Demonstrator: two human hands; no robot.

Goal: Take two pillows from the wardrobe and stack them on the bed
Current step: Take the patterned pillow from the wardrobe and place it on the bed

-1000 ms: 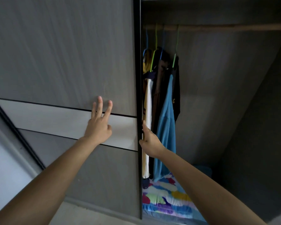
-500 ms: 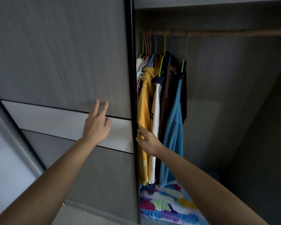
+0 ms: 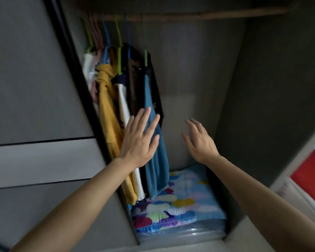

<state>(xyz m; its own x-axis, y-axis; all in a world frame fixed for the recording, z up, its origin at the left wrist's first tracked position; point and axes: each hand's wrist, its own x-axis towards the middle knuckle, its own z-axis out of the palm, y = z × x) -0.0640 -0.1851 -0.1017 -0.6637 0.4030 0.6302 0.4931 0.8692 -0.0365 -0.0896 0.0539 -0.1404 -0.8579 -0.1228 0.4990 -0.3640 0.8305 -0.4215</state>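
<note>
The pillow (image 3: 176, 206) lies on the wardrobe floor, lower centre of frame, long axis running toward the lower right. Both grips are spread and empty above it: left hand (image 3: 140, 140) before the clothes (image 3: 153, 142), right hand (image 3: 200, 142) likely nearer.

No legible txt or labels anywhere

Single head view, close, tilted, looking down into open wardrobe (image 3: 198, 73)

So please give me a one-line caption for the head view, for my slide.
Both open hands, left hand and right hand, reach into the open wardrobe above the colourful pillow.
</note>
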